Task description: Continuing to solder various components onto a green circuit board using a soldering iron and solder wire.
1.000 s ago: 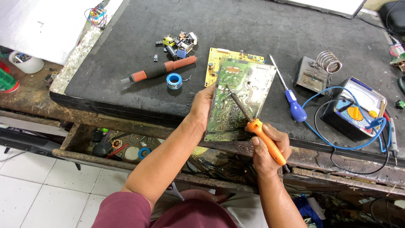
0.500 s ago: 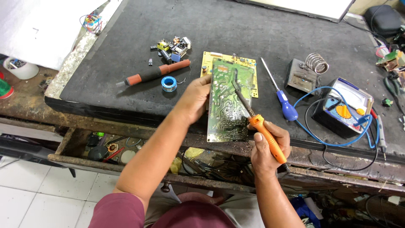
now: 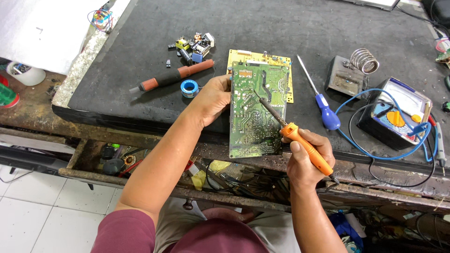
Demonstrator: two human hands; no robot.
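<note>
I am soldering: my right hand [image 3: 307,164] is clenched around the orange soldering iron [image 3: 304,149], its tip resting near the middle of the green circuit board [image 3: 255,112]. My left hand [image 3: 213,98] grips the board's left edge, fingers wrapped on it, holding it at the worktop's [image 3: 140,42] front edge. Next, I judge, calls for a steady tip on one joint. The board shows its solder side, traces and many silvery points, overhanging the front edge.

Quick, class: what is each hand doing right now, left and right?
Left hand: closed on the edge of the green circuit board.
Right hand: closed around the orange soldering iron.
</note>
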